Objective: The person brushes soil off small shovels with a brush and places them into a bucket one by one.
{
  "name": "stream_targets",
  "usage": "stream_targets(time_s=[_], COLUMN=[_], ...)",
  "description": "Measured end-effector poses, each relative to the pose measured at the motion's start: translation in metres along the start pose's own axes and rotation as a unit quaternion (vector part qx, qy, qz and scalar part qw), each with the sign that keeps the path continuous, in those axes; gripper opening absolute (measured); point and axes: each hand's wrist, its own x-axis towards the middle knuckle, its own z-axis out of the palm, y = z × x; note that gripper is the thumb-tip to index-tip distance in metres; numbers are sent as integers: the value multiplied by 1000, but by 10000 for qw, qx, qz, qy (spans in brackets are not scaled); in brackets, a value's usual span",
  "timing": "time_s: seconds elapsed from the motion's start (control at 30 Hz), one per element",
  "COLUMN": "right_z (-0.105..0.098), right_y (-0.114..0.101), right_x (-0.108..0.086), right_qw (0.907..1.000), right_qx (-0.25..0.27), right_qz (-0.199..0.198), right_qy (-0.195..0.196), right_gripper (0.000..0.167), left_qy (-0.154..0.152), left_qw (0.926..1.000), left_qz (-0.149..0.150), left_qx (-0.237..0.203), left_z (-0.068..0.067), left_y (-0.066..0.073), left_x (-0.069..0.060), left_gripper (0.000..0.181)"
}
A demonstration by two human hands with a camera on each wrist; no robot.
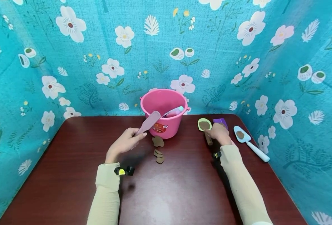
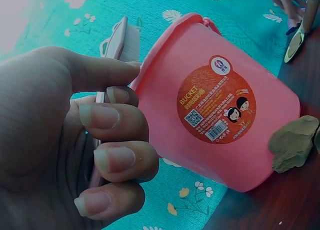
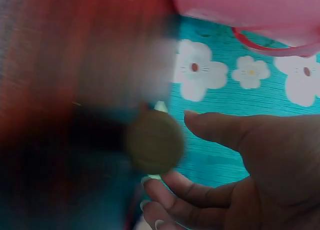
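Note:
My left hand (image 1: 127, 142) grips a mauve brush (image 1: 149, 122) by its handle, its head tilted up in front of the pink bucket (image 1: 166, 125). In the left wrist view, pale bristles show along one side of the brush (image 2: 117, 43). My right hand (image 1: 218, 132) reaches over a green-rimmed scoop (image 1: 201, 119) with brown material in its bowl. A brown cylindrical piece (image 1: 208, 138) extends below that scoop. In the right wrist view, the round brown end (image 3: 155, 142) lies blurred between the spread thumb and fingers; contact is unclear.
Lumps of brown clay (image 1: 158, 141) lie before the bucket, with smaller brown pieces (image 1: 158, 156) nearer me. A purple tool (image 1: 221, 122) lies partly behind my right hand. A light-blue shovel (image 1: 257, 151) with a brown lump lies at the right edge. Flowered cloth (image 1: 154, 62) surrounds the table.

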Motion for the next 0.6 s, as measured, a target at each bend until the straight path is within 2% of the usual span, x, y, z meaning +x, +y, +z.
stream_targets(time_s=[0.1, 0.23, 0.33, 0.43, 0.53, 0.6], right_z=[12, 20, 22, 22, 16, 9], right_y=[4, 7, 9, 13, 15, 14], right_x=[1, 4, 7, 8, 2, -5], right_qw=[9998, 9994, 9994, 9987, 9976, 9980], right_qx=[38, 174, 266, 494, 682, 610], right_qz=[57, -71, -115, -68, 61, 72], right_qy=[-204, -296, -190, -122, 30, 161], right_gripper=[57, 58, 50, 34, 23, 23], left_qy=[24, 17, -13, -16, -26, -33], left_qw=[10000, 10000, 10000, 10000, 10000, 10000], left_qz=[-11, 8, 20, 6, 1, 14], left_qx=[10, 18, -4, -21, -6, 14], left_z=[0, 0, 0, 0, 0, 1], left_y=[0, 0, 1, 2, 1, 1], left_x=[1, 1, 1, 0, 1, 1], left_gripper=[26, 24, 24, 25, 24, 24])
